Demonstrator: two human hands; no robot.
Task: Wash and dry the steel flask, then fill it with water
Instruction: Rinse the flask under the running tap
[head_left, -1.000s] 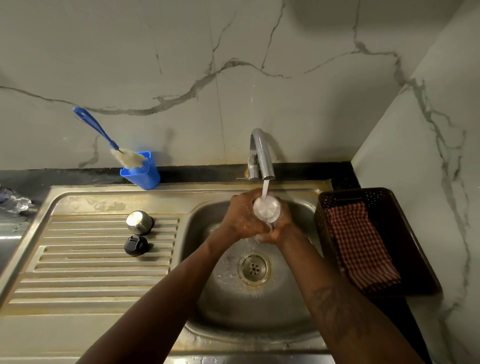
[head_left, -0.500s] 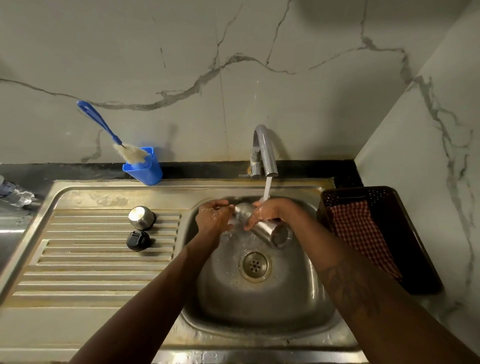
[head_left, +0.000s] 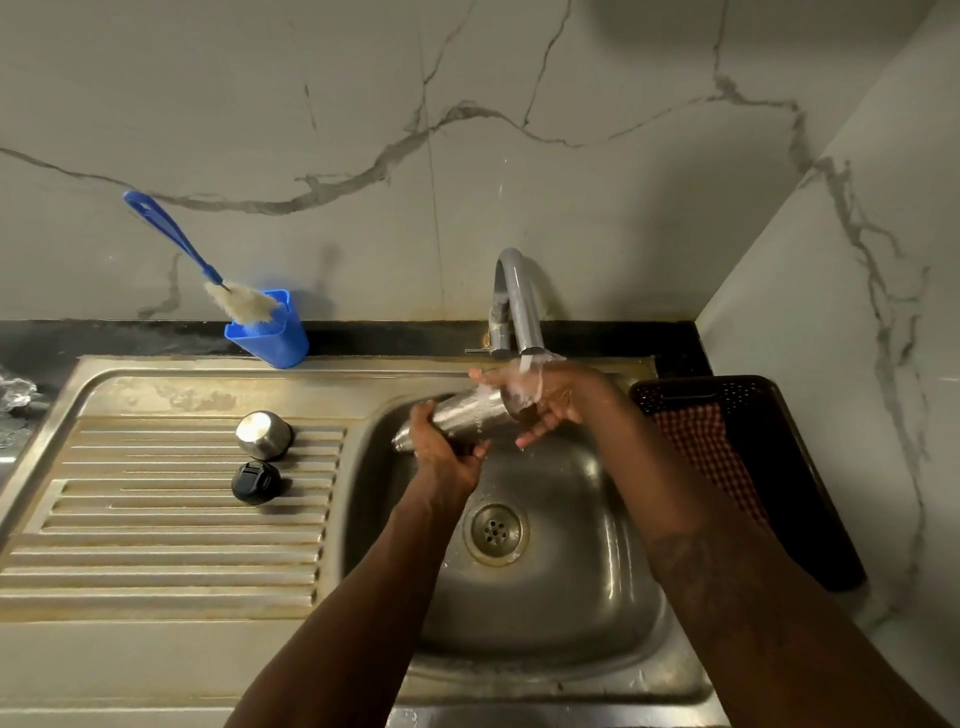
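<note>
a: what are the hands doing?
b: the left hand (head_left: 447, 452) curls round the steel flask (head_left: 462, 415) at its lower end. the right hand (head_left: 550, 400) grips the upper end, thumb over, fingers under. the flask lies tilted between them.
a: how much room is there?
b: little above. the tap (head_left: 519, 301) spout sits just over the right hand and its water (head_left: 525, 362) runs onto it. below them the sink (head_left: 597, 545) bowl is open down to the drain (head_left: 496, 532).
a: and to the sides?
b: left of the left hand, a steel cap (head_left: 262, 434) and a black lid (head_left: 253, 482) stand on the drainboard (head_left: 156, 545), well apart from the flask. right of the right hand, a dark basket (head_left: 810, 467) holding a checked cloth (head_left: 711, 452) sits against the sink's edge.
</note>
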